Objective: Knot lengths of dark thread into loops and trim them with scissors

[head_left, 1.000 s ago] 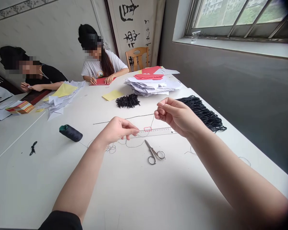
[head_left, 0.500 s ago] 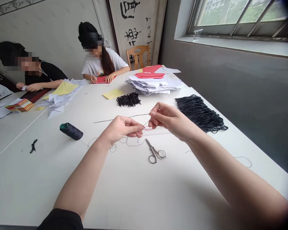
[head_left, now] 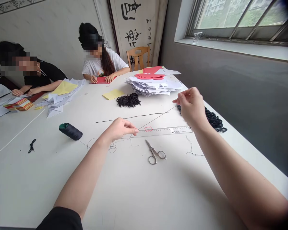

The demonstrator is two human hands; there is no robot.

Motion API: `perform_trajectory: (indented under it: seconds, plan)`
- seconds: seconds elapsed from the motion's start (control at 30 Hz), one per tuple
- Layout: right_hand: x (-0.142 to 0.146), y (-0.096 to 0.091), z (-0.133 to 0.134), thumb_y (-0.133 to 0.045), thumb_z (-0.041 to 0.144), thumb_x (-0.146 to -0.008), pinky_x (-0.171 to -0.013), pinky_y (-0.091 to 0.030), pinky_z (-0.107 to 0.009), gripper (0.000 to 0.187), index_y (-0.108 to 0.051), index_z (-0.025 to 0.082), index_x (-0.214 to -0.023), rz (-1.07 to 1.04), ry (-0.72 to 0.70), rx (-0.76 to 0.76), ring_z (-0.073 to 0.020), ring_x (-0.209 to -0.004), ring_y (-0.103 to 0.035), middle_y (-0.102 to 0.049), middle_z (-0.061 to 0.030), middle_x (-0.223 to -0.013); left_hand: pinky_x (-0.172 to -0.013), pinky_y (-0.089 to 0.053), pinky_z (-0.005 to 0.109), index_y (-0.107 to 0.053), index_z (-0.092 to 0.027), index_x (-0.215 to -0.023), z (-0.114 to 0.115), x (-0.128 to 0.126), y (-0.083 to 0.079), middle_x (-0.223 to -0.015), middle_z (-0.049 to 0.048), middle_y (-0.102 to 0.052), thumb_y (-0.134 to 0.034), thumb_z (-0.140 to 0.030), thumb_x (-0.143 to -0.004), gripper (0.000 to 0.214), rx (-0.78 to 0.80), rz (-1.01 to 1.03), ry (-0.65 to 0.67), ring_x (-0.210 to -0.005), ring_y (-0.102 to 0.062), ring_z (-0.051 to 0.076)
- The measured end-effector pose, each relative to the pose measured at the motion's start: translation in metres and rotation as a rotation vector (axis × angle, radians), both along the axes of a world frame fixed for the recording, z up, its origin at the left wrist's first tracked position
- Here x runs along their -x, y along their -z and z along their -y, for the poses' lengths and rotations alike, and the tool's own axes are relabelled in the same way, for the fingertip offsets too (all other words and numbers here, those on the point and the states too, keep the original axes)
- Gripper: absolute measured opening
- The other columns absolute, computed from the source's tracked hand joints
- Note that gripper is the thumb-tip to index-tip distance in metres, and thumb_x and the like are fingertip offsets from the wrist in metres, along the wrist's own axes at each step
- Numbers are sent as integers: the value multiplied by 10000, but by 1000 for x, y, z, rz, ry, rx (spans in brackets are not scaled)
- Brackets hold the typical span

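A thin dark thread [head_left: 156,118] runs taut and slanting between my two hands. My left hand [head_left: 123,129] pinches its lower end just over the left part of a clear ruler [head_left: 168,130]. Higher and to the right, my right hand [head_left: 191,103] grips the other end between closed fingers, in front of the bundle of black cord loops [head_left: 214,119]. Silver scissors [head_left: 154,152] lie below the ruler, blades pointing up and left. Left of my left hand, a spool of dark thread [head_left: 70,131] rests on its side, its loose thread trailing toward that hand.
A black cord [head_left: 110,120] lies straight behind the ruler. Farther back are a small heap of black cords [head_left: 129,100], yellow paper [head_left: 112,94] and a stack of papers [head_left: 156,84]. A knotted black cord [head_left: 32,146] lies at left. Two co-workers sit across the table [head_left: 124,198].
My right hand has moved up and right, away from my left hand, drawing the thread out between them. More of the ruler now shows. My left hand has shifted slightly left.
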State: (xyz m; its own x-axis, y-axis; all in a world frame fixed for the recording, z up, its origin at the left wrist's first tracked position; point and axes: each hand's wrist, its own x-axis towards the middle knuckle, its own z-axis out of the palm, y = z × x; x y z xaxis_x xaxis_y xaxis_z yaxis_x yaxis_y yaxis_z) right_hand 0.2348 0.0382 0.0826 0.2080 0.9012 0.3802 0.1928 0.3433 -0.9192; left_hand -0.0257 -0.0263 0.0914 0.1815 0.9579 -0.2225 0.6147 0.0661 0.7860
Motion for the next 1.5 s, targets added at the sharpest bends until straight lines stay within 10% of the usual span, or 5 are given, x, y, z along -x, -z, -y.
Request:
perform_trajectory:
  seconds: [0.17,0.5,1.07,1.3,1.5]
  plan:
    - [15,18,10,-664,37,-736,-560,-348,-285,166,-595,188,-750,573,-326,304,-128,-527,-461,-608,-51,-790,-664,-441,274,-752,-205,-703,0,-2,2,-753,42,-732,-718,-371,-691,169,18,16,0,-764,-631,189]
    - [56,3,51,-621,318,-843,-605,-497,-255,322,-612,176,-1132,459,-846,295,-164,-756,-664,-699,-63,-881,-780,-457,314,-758,-206,-750,5,-6,-6,-797,36,-735,-708,-371,-698,181,16,38,26,-852,-644,212]
    - [14,-16,26,-487,120,-843,-584,-394,-277,139,-605,148,-775,908,-67,-95,-156,-617,-553,-632,-53,-689,-767,-477,318,-755,-217,-757,4,1,1,-1003,60,-731,-687,-379,-718,179,105,-211,217,-912,-645,244]
    - [27,-17,43,-495,111,-881,-557,-359,-233,122,-601,134,-824,974,-492,-267,-105,-591,-497,-635,-41,-782,-1068,-361,386,-684,-242,-1135,6,-11,4,-1366,51,-549,-644,-351,-809,345,-455,-115,42,-1288,-457,242]
    - [32,-20,54,-489,130,-904,-541,-341,-224,125,-598,135,-841,919,-561,-325,-98,-584,-492,-633,-43,-793,-855,-510,353,-751,-203,-913,13,-32,1,-946,64,-738,-716,-466,-742,315,-206,338,55,-933,-669,221]
